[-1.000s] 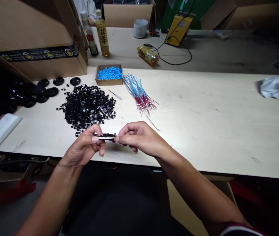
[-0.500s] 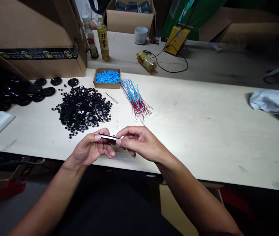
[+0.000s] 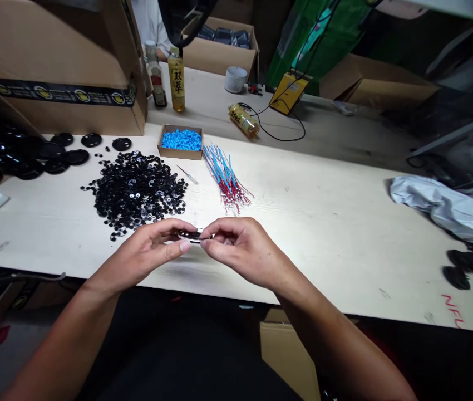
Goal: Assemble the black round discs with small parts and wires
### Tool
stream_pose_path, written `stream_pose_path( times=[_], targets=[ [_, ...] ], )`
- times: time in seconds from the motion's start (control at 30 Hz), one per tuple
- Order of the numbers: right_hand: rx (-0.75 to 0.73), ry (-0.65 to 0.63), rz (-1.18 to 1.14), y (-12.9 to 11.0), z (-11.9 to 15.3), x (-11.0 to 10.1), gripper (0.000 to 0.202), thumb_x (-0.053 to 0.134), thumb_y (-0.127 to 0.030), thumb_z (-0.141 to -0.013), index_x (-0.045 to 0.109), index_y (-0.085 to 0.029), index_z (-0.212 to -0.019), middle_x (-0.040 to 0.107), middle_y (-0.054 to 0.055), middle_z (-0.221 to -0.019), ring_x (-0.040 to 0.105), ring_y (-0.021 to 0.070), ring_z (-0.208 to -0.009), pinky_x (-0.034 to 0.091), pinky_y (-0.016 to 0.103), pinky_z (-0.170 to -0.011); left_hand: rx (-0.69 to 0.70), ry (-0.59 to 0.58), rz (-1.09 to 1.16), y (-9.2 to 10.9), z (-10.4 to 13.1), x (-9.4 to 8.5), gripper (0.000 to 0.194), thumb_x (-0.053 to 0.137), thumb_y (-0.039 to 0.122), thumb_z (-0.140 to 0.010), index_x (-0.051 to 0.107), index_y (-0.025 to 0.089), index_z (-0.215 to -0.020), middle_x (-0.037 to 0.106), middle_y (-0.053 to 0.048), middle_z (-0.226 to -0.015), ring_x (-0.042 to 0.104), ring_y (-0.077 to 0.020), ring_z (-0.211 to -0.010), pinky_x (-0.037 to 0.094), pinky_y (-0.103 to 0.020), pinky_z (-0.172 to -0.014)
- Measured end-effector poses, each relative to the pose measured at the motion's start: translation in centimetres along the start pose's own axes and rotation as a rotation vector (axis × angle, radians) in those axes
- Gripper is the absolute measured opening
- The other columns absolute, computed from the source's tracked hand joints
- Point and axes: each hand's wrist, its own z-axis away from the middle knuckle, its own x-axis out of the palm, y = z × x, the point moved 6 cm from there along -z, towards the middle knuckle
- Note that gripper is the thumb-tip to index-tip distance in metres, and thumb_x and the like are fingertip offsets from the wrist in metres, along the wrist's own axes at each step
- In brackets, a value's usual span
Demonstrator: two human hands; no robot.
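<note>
Both hands met above the near edge of the pale wooden table (image 3: 324,223), holding one small flat black disc with a shiny rim (image 3: 192,235) edge-on between them. The left hand (image 3: 144,253) had its fingers (image 3: 178,247) pinched on the disc's left side, thumb above and forefinger beneath. The right hand (image 3: 242,248) pinched the right end of the same disc, its fingers (image 3: 213,238) curled close together.

Just beyond the hands lay a heap of small glossy black round parts (image 3: 134,189), and to its right a bundle of thin red, blue and white wires (image 3: 226,178). A small cardboard tray of bright blue pieces (image 3: 181,141) sat behind these, near a slim metal tool (image 3: 187,174). Larger black discs (image 3: 73,150) rested at the far left beside a big cardboard box (image 3: 65,72). A crumpled grey plastic bag (image 3: 445,209) lay well apart at the right.
</note>
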Motion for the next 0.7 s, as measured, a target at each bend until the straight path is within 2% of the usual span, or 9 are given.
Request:
stream_pose_path(
  times=[0.07, 0.23, 0.53, 0.63, 0.7],
  targets=[
    [-0.001, -0.018, 0.047, -0.7, -0.3, 0.5, 0.010, 0.072, -0.021, -0.089, 0.081, -0.020, -0.092, 0.066, -0.001, -0.075, 0.053, 0.0119, -0.070, 0.041, 0.024, -0.063, 0.033, -0.006, 0.004, 0.2, 0.0, 0.0, 0.032, 0.082, 0.045, -0.091, 0.082, 0.025, -0.117, 0.079, -0.008, -0.119, 0.072, -0.0287, -0.114, 0.055, -0.035, -0.098],
    [-0.015, -0.045, 0.089, -1.9, -0.8, 2.2, 0.011, 0.071, -0.022, -0.089, 0.081, -0.020, -0.092, 0.068, 0.000, -0.076, 0.055, 0.0136, -0.070, 0.041, 0.025, -0.063, 0.008, 0.096, 0.140, -0.7, 0.6, -1.1, 0.024, 0.091, 0.038, -0.081, 0.086, 0.021, -0.096, 0.082, -0.009, -0.104, 0.074, -0.0275, -0.102, 0.057, -0.034, -0.092],
    [-0.058, -0.073, 0.126, -3.0, -1.9, 5.4, 0.010, 0.070, -0.021, -0.090, 0.080, -0.020, -0.092, 0.067, -0.001, -0.076, 0.055, 0.0127, -0.070, 0.041, 0.025, -0.064, 0.006, 0.131, 0.343, -2.7, 2.4, -3.4, 0.019, 0.094, 0.030, -0.079, 0.085, 0.020, -0.092, 0.082, -0.007, -0.100, 0.073, -0.0215, -0.100, 0.054, -0.031, -0.095],
    [-0.083, -0.083, 0.149, -3.8, -2.3, 6.3, 0.010, 0.069, -0.020, -0.091, 0.079, -0.020, -0.092, 0.071, 0.000, -0.081, 0.059, 0.0133, -0.073, 0.044, 0.025, -0.067, 0.000, 0.173, 0.418, -3.0, 2.9, -4.0, 0.019, 0.095, 0.028, -0.076, 0.084, 0.019, -0.090, 0.082, -0.006, -0.097, 0.073, -0.0193, -0.096, 0.055, -0.029, -0.093],
    [-0.089, -0.064, 0.164, -4.1, -2.4, 6.8, 0.011, 0.071, -0.023, -0.091, 0.079, -0.021, -0.099, 0.073, 0.000, -0.084, 0.062, 0.0142, -0.076, 0.046, 0.025, -0.069, -0.029, 0.206, 0.491, -3.5, 3.2, -4.4, 0.022, 0.096, 0.028, -0.074, 0.083, 0.018, -0.088, 0.081, -0.005, -0.094, 0.074, -0.0183, -0.091, 0.057, -0.028, -0.091]
  ],
)
